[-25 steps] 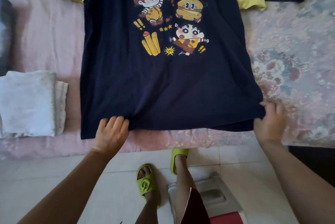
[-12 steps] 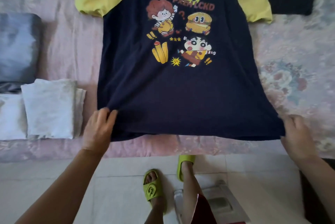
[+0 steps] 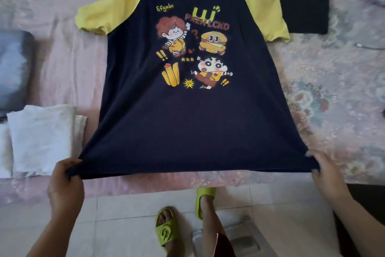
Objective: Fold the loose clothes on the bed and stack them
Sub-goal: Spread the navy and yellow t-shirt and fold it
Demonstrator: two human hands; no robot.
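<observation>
Here: navy cotton T-shirt with yellow raglan sleeves [image 3: 193, 123] — flat at bed's [image 3: 333, 90] near edge; left hand [image 3: 65, 179], right hand [image 3: 327, 171] pinch hem corners, spread wide apart.

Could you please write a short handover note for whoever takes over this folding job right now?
Left hand grips the near left hem corner of the navy T-shirt; right hand holds the near right corner.
The shirt lies print up and spread flat on the bed, hem pulled taut.
Done: folded white clothes sit to its left.
Left: fold this shirt and stack it. A black garment beyond it may also need folding.
</observation>
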